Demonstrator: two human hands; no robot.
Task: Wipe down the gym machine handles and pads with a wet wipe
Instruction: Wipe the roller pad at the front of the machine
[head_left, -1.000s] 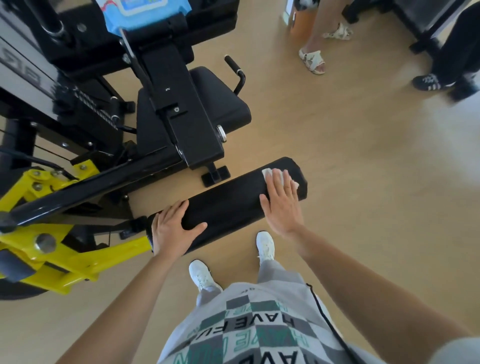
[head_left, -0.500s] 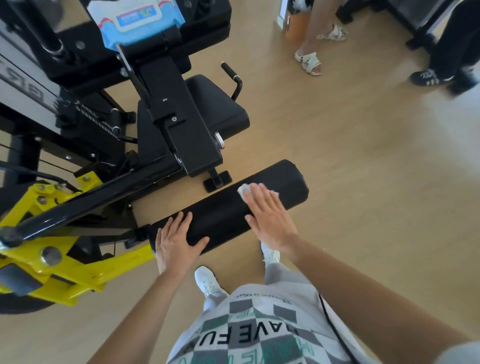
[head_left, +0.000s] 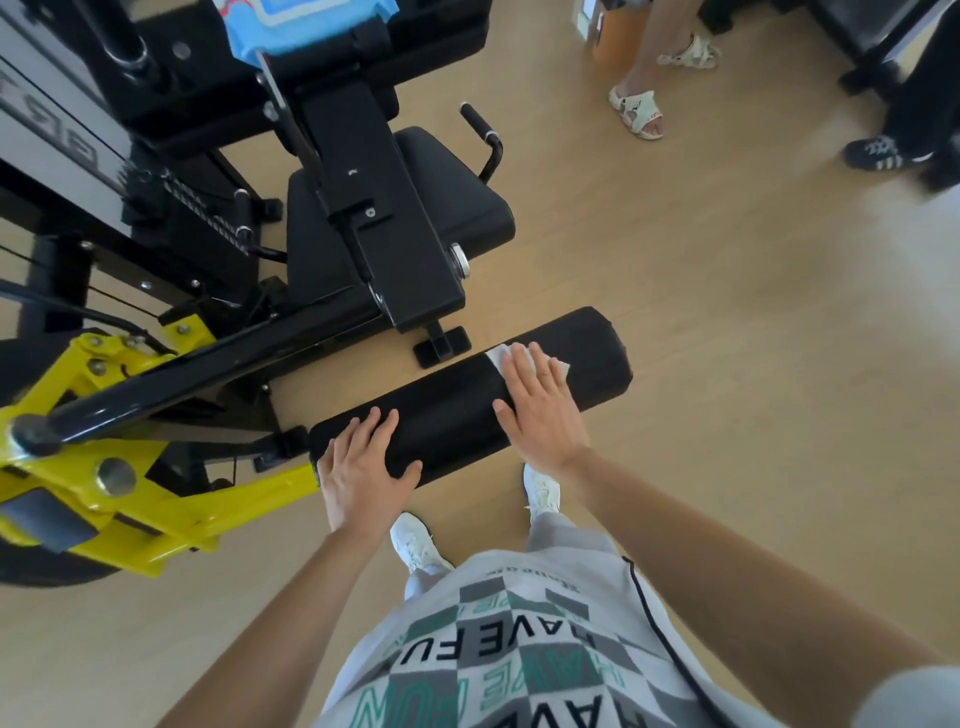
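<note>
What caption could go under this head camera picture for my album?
Right hand presses a white wet wipe on the long black padded roller while the left hand rests on its end.

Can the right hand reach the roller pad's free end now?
Probably yes: the right hand presses the wet wipe on the roller pad, with nothing between it and that end.

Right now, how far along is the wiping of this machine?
Done: nothing visibly finished. In hand: the right hand presses a white wet wipe on the long black padded roller, left hand steadying its end. Probably left: the black seat cushion and black curved handle.
</note>
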